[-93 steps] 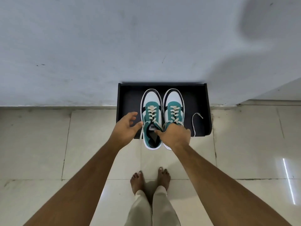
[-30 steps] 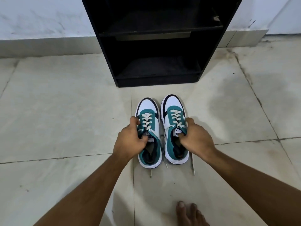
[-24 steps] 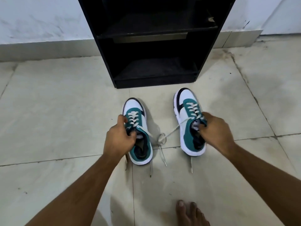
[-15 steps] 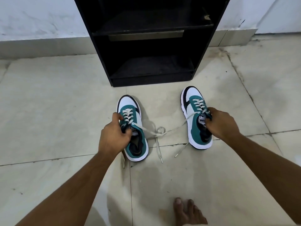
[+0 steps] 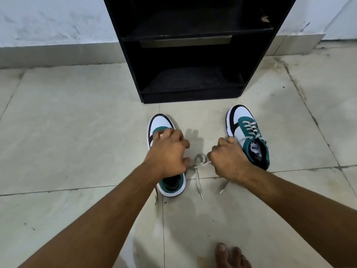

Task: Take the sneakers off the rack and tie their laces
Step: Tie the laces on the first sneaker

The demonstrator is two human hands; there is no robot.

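Pale floor tiles (image 5: 77, 132) hold two green and white sneakers (image 5: 249, 136) in front of one black rack (image 5: 193, 55). Both sneakers sit apart, off the rack. One left hand (image 5: 168, 153) curls over the left sneaker (image 5: 160, 124), and one right hand (image 5: 228, 157) is closed, pinching a white lace (image 5: 200, 161).

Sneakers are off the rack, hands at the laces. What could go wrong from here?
1. The laces of both sneakers look tangled between them; pulling may tighten a knot.
2. The right hand tugging a lace could drag the right sneaker.
3. The left hand hides the left sneaker eyelets.
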